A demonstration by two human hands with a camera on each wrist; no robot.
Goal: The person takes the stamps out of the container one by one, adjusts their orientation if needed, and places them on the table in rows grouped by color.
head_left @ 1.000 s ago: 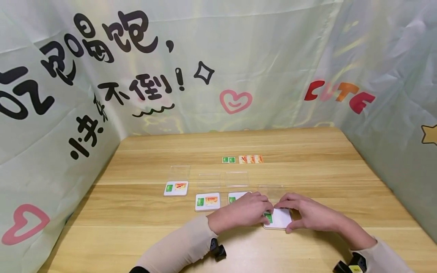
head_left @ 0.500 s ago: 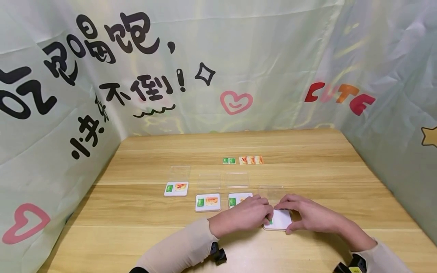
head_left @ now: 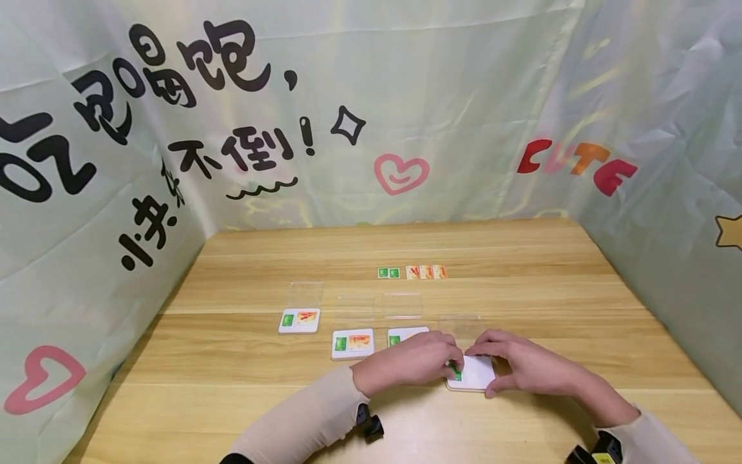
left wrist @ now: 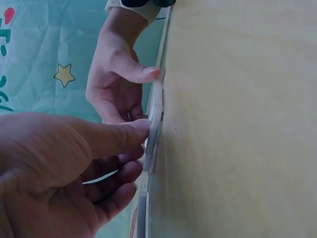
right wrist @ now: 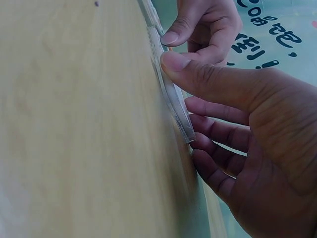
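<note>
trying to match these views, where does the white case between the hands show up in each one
Head: lower right of centre, the white case between left hand and right hand.
Left wrist: around the middle, edge-on, a near-vertical strip.
Right wrist: upper middle, edge-on, a strip slanting down rightward.
Shared landmark: the right hand, far in the left wrist view, near in the right.

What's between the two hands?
A white card, with a green sticker at its left end partly hidden by the left hand; head view shows it.
</note>
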